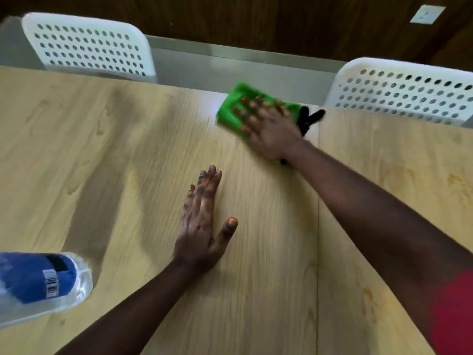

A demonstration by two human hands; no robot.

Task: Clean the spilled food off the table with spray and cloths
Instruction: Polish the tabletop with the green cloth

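A folded green cloth (pixel 231 108) lies near the far edge of the light wooden table (pixel 102 149). My right hand (pixel 268 126) presses flat on it with spread fingers; the hand and cloth are motion-blurred. A black strap (pixel 311 117) sticks out from under the cloth's right side. My left hand (pixel 202 226) rests palm down on the table's middle, fingers straight. A clear bottle with a blue label (pixel 38 280) stands at the near left edge. Faint yellowish stains (pixel 368 295) mark the table on the right.
Two white perforated chairs stand at the table's far side, one at left (pixel 87 44) and one at right (pixel 404 90). A seam (pixel 318 226) runs front to back through the tabletop. Dark wooden floor lies beyond.
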